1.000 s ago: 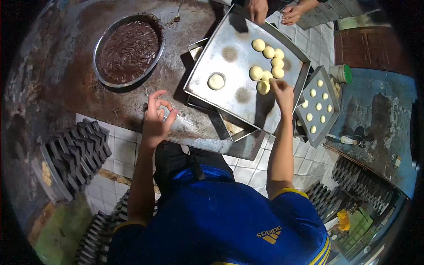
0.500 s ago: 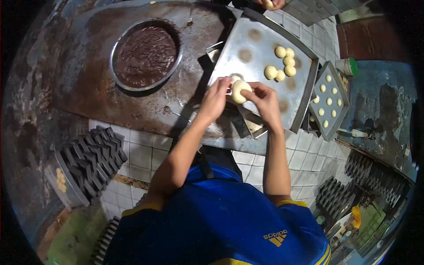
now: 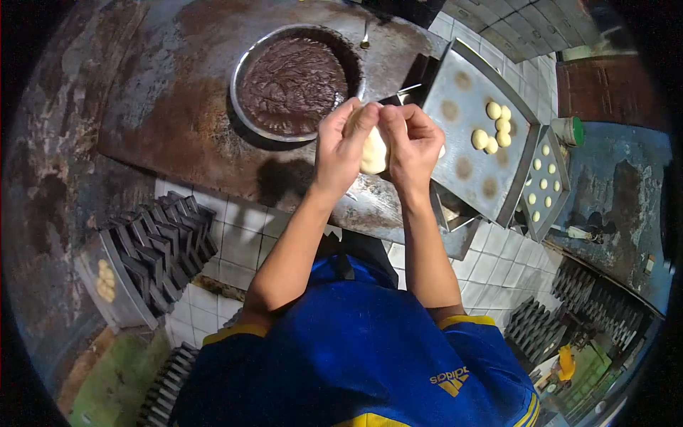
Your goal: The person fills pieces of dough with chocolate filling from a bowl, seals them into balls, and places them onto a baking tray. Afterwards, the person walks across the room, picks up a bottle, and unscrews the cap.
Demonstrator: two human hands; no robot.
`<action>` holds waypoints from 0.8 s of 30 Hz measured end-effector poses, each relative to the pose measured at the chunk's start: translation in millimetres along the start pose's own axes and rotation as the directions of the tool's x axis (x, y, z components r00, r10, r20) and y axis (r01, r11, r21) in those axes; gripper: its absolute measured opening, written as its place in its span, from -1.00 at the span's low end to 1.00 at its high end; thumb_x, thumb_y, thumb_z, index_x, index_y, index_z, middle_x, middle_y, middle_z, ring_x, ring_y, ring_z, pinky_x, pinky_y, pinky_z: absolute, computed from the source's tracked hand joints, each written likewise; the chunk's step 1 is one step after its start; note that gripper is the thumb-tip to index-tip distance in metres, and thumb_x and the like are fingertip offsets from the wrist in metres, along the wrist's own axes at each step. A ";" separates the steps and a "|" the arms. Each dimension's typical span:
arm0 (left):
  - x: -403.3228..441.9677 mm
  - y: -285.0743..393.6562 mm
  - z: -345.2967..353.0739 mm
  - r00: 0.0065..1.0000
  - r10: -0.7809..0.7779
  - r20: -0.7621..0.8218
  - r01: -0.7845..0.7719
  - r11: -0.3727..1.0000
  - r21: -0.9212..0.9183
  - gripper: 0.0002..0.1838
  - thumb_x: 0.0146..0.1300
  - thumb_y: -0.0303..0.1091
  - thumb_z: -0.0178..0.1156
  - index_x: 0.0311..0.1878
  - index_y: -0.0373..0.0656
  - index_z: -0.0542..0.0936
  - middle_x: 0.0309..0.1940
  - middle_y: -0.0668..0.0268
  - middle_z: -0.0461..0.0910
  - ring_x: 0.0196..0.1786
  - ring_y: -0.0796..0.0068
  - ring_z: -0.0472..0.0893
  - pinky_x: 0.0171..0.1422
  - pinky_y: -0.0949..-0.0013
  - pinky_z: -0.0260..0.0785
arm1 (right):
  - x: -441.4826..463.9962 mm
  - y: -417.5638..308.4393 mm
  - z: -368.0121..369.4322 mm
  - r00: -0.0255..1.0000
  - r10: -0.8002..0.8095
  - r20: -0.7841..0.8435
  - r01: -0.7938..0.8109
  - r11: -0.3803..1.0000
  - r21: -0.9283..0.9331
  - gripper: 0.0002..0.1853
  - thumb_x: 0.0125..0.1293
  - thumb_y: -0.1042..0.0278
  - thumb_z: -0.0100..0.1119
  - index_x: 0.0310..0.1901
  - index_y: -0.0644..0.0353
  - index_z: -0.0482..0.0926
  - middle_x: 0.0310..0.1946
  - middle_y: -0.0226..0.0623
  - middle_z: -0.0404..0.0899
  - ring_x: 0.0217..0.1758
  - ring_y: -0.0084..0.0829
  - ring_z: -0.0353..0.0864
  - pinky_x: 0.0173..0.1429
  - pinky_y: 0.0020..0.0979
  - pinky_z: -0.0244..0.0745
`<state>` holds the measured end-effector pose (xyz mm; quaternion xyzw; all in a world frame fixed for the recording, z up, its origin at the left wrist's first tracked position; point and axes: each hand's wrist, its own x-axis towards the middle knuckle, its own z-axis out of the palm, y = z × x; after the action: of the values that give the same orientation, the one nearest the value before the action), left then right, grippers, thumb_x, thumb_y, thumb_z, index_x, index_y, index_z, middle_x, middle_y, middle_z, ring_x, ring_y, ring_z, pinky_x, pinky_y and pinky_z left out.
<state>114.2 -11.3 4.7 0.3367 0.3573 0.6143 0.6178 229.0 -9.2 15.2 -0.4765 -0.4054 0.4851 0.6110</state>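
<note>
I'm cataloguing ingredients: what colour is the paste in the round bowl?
Dark brown paste, clearest in the head view.

The soft, rounded dough piece [image 3: 373, 156] is pale cream-yellow, as are the small, smooth dough balls [image 3: 503, 126]. The square, silver-grey metal tray [image 3: 477, 171] beneath those balls is patterned with round, brownish smudges. The thick, glossy filling [image 3: 292, 85] is dark chocolate brown, against the bright silver of the round metal bowl [image 3: 274, 136]. The broad, worn worktop [image 3: 171, 92] is mottled rusty brown and grey. The person's royal-blue shirt [image 3: 356, 341] has yellow cuffs, yellow stripes and a gold logo. The scuffed blue surface [image 3: 633, 213] carries blackish blotches, and the square floor tiles [image 3: 484, 249] form a whitish grid with darker joints.
</note>
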 end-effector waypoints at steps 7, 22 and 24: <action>6.3 21.5 -74.8 0.968 0.010 -0.250 -0.019 0.999 -0.033 -0.61 0.64 0.08 0.09 -0.01 -0.11 0.52 -0.18 0.40 0.55 -0.14 0.59 0.57 -0.13 0.44 0.46 | -2.6 -31.0 65.4 0.961 0.168 0.218 -0.123 0.971 -0.207 -0.68 0.56 0.19 0.35 -0.18 0.36 0.77 -0.39 -0.44 0.73 -0.39 -0.72 0.56 -0.33 -0.58 0.41; -32.8 29.3 -217.8 0.972 -0.090 0.219 -0.133 0.556 0.821 -0.61 0.14 -0.36 0.51 0.05 -0.24 0.74 -0.06 0.03 0.80 0.02 0.06 0.79 0.16 0.14 0.61 | -117.8 298.8 -59.5 0.807 0.525 0.270 0.292 0.043 -0.955 -0.71 0.41 0.35 0.20 0.11 0.21 0.53 0.14 0.04 0.60 0.02 0.15 0.76 0.08 0.16 0.67; -33.4 41.3 -236.5 0.968 -0.159 0.193 -0.106 0.438 0.893 -0.63 0.14 -0.37 0.49 0.02 -0.24 0.74 -0.11 -0.01 0.79 -0.03 0.00 0.80 0.09 0.12 0.63 | -125.2 288.4 -62.5 0.755 0.474 0.453 0.440 0.147 -0.886 -0.71 0.42 0.37 0.18 0.12 0.24 0.54 0.08 0.04 0.65 -0.01 0.14 0.77 0.09 0.12 0.68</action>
<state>-109.1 -49.3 -81.6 0.6808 0.5532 0.2742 0.3941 204.2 -121.9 -283.8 -0.5544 -0.7967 0.2357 -0.0486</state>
